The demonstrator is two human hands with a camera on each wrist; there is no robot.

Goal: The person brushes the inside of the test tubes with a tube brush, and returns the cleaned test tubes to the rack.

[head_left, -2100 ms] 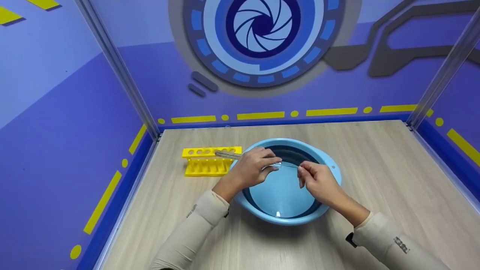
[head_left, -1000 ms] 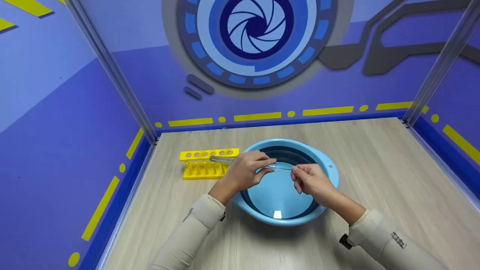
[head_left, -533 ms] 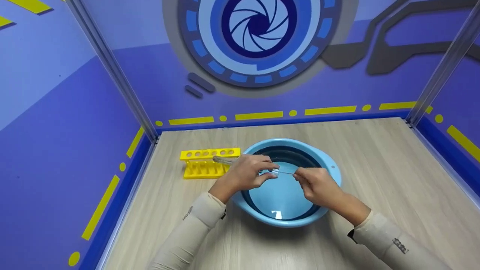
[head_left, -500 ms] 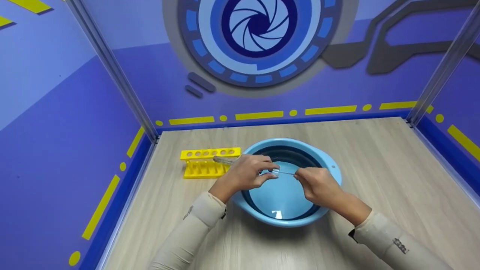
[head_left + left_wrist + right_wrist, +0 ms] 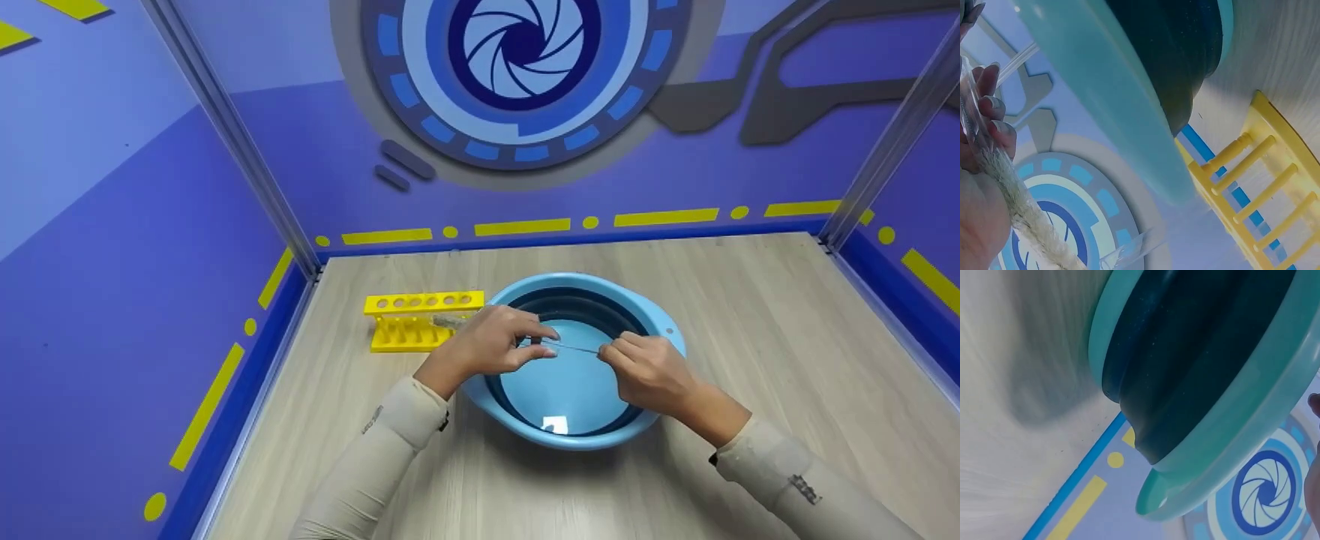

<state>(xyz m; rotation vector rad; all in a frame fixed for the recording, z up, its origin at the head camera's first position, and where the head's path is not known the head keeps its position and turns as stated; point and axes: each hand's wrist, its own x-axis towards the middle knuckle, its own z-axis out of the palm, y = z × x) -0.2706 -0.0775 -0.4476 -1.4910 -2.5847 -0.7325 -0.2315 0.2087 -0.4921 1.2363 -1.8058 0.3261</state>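
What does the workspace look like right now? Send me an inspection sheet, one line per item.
Surface: pale wood-look table.
Job's things: clear tube with a bristly brush inside; blue basin below; yellow rack left of the basin; what looks like another clear tube near the rack.
Clutter: nothing seen.
Hands: left hand holds the tube; right hand pinches a thin rod.
Cables: nothing seen.
Surroundings: printed blue-purple walls, metal posts at the corners.

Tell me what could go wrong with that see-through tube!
The tube could slip from the left hand and fall into the bowl below. The right hand grips a thin wire, which might bend if pulled hard. The bristles inside the tube could also get stuck.
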